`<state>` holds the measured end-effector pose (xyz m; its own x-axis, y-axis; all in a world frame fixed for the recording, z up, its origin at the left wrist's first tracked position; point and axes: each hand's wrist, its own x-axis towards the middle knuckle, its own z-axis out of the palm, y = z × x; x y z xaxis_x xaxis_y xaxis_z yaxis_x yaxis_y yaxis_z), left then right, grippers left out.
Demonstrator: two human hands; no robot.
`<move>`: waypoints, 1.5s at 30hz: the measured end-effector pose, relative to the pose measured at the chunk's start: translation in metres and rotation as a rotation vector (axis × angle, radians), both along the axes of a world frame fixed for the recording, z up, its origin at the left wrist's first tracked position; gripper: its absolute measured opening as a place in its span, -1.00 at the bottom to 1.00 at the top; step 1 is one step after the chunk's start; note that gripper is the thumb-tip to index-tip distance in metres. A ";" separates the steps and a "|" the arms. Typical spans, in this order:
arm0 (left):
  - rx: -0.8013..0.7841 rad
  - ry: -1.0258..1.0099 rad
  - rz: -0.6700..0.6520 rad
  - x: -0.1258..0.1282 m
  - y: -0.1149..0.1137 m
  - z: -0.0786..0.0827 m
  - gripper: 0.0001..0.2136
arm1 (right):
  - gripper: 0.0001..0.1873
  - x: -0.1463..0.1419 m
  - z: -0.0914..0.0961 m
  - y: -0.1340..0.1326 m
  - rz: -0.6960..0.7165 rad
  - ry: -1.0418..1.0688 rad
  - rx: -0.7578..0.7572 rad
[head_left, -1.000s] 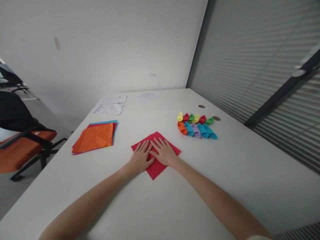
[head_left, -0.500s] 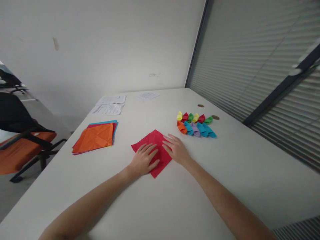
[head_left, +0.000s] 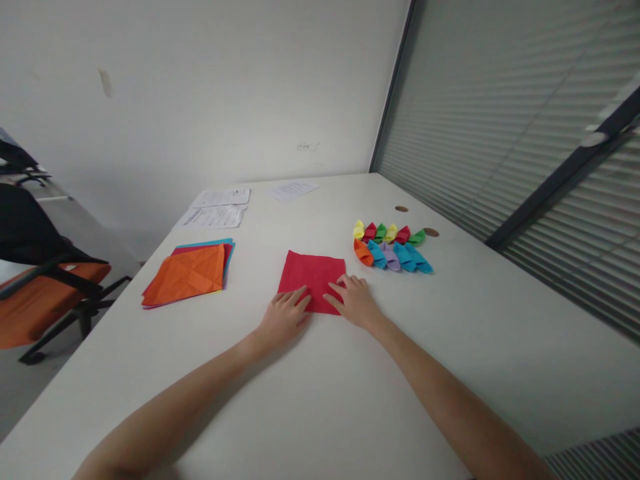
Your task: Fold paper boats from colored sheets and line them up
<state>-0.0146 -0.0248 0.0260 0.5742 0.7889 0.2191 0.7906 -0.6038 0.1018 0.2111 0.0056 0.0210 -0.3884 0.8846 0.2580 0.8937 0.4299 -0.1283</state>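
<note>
A square red sheet of paper point(head_left: 313, 272) lies flat on the white table in front of me, its near edge towards me. My left hand point(head_left: 286, 315) rests on its near left corner, fingers spread over the paper. On the near right part of the same sheet lies my right hand point(head_left: 354, 300), with its fingers apart. Neither hand grips the paper. Beyond my right hand stand two rows of small folded paper pieces in several colours, among them an orange piece point(head_left: 363, 253) and a purple piece point(head_left: 391, 257).
To the left lies a stack of coloured sheets with an orange sheet point(head_left: 187, 272) on top. Printed papers point(head_left: 215, 215) lie at the back left, and another printed sheet point(head_left: 294, 191) at the back. An orange-seated chair point(head_left: 55, 293) stands left; window blinds point(head_left: 500, 133) border the right.
The red sheet has turned from a diamond position to one with its near edge facing me. Both hands have shifted to its near corners.
</note>
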 end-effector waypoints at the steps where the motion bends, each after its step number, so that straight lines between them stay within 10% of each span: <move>1: 0.002 -0.001 0.012 -0.003 0.004 0.000 -0.60 | -0.38 -0.001 0.000 -0.001 0.026 0.009 -0.003; 11: -0.004 0.019 -0.185 -0.026 0.034 -0.002 -0.59 | -0.44 0.000 -0.002 0.001 0.295 0.223 -0.076; 16: 0.151 -0.016 -0.207 -0.030 0.039 -0.012 -0.62 | -0.17 0.004 -0.003 0.000 0.437 0.221 -0.118; 23: 0.091 -0.040 -0.229 -0.033 0.035 0.002 -0.32 | -0.66 -0.001 -0.005 0.000 0.436 0.288 -0.057; 31: 0.153 0.046 -0.304 -0.039 0.043 0.003 -0.80 | -0.58 0.003 -0.003 0.002 0.387 0.492 -0.030; 37: 0.277 -0.109 -0.115 -0.039 0.039 0.015 -0.82 | 0.10 0.007 -0.007 0.006 0.286 0.656 0.073; 45: 0.193 -0.939 0.371 -0.042 0.038 0.067 -0.77 | 0.14 0.001 -0.014 0.022 0.007 1.437 -0.141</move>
